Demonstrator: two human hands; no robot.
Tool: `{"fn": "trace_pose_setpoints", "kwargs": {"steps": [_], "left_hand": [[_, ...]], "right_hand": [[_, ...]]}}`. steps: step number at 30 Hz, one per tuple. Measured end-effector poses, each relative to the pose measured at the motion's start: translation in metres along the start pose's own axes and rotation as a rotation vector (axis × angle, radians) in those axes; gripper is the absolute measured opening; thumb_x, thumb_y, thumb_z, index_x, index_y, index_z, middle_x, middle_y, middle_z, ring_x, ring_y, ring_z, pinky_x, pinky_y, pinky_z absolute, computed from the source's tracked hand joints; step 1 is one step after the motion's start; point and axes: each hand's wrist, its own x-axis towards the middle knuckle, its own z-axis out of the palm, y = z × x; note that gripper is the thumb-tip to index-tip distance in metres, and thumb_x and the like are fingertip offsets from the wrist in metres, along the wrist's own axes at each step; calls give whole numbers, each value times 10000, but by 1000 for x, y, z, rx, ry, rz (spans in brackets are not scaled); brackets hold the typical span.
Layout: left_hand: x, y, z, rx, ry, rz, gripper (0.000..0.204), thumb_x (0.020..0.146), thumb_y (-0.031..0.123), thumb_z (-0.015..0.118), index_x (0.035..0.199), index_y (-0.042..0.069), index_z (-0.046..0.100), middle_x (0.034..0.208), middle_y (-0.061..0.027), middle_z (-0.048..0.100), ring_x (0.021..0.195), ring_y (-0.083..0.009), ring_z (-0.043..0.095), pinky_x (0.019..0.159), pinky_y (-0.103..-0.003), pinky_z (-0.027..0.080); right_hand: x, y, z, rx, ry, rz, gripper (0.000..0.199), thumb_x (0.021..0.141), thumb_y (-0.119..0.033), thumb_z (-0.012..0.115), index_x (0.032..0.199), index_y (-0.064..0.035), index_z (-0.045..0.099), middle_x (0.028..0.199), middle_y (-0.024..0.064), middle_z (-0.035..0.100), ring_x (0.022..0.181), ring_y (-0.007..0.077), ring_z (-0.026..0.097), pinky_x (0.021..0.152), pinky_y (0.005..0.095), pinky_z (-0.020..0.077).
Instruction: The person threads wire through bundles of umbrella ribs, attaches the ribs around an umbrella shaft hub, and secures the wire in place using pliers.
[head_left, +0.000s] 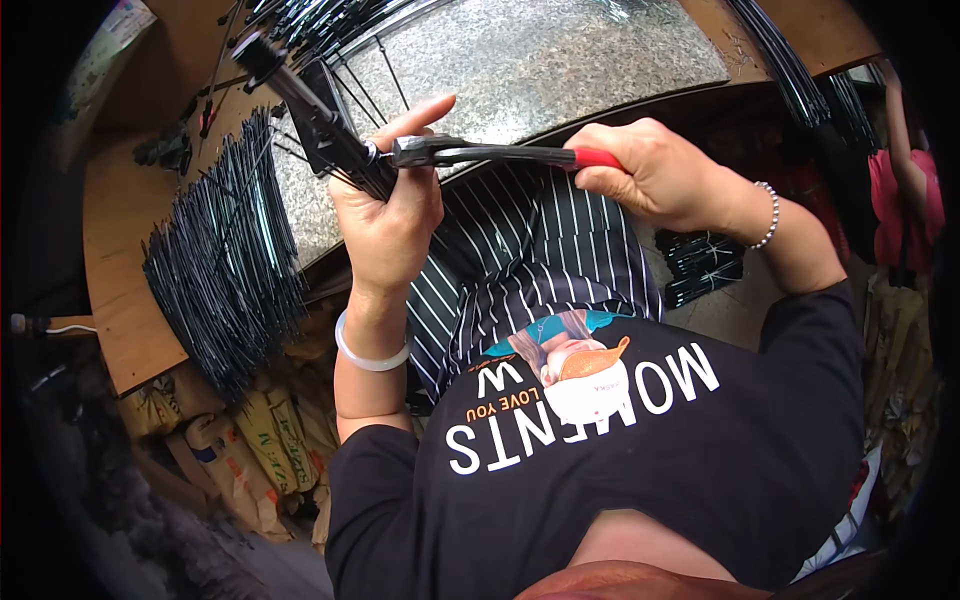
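My left hand (385, 215) is closed around the lower end of a black umbrella frame (312, 105), its index finger stretched out to the right. The frame's thick shaft leans up and to the left, and thin ribs stick out beside it. My right hand (655, 170) grips a pair of pliers (490, 153) by the red-covered handle ends. The pliers lie almost level, their dark head just above my left thumb and beside the frame's end. What the jaws hold, if anything, is too small to make out.
A large fan of thin black ribs (225, 260) lies on the wooden table (110, 270) at left. More rods lie at the back and hang at upper right. Before me is a speckled stone slab (520, 70). Paper sacks (235, 465) stand below left; another person's arm shows far right.
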Motion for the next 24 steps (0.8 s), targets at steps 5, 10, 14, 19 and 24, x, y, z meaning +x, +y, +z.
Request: {"fn": "trace_pose_setpoints", "kwargs": {"steps": [5, 10, 14, 19, 24], "left_hand": [[8, 4, -4, 483, -82, 245, 279, 855, -11, 486, 1119, -42, 573, 537, 77, 442, 430, 17, 374, 390, -141, 260], [18, 8, -17, -90, -165, 34, 373, 911, 65, 428, 1271, -33, 421, 506, 34, 400, 364, -25, 334, 336, -164, 277], [27, 8, -27, -742, -298, 93, 365, 947, 97, 364, 1301, 10, 394, 480, 40, 347, 354, -31, 314, 334, -166, 289], [34, 5, -15, -840, -198, 96, 372, 957, 129, 368, 1310, 12, 353, 483, 57, 304, 353, -28, 287, 338, -167, 281], [43, -9, -6, -671, -11, 75, 422, 943, 161, 423, 1324, 19, 306, 722, -3, 474, 602, -79, 474, 594, -222, 421]], "right_hand": [[-2, -13, -24, -163, -20, 1, 221, 886, -228, 529, 922, -10, 526, 639, 154, 535, 622, 336, 549, 572, 356, 435], [16, 10, -20, -175, 56, 53, 288, 877, -282, 546, 978, -12, 528, 798, 163, 554, 732, 315, 558, 639, 357, 437], [19, 85, -3, -595, 384, 91, 342, 857, -303, 568, 1054, -27, 527, 974, 156, 535, 866, 308, 537, 728, 353, 436], [22, 85, 2, -912, 686, -6, 471, 823, -333, 602, 1183, -47, 500, 1110, 128, 503, 955, 273, 514, 802, 357, 439], [7, 9, 49, 443, 37, -86, 792, 745, -209, 718, 1367, -33, 260, 1281, 149, 441, 1138, 237, 472, 964, 355, 380]]}}
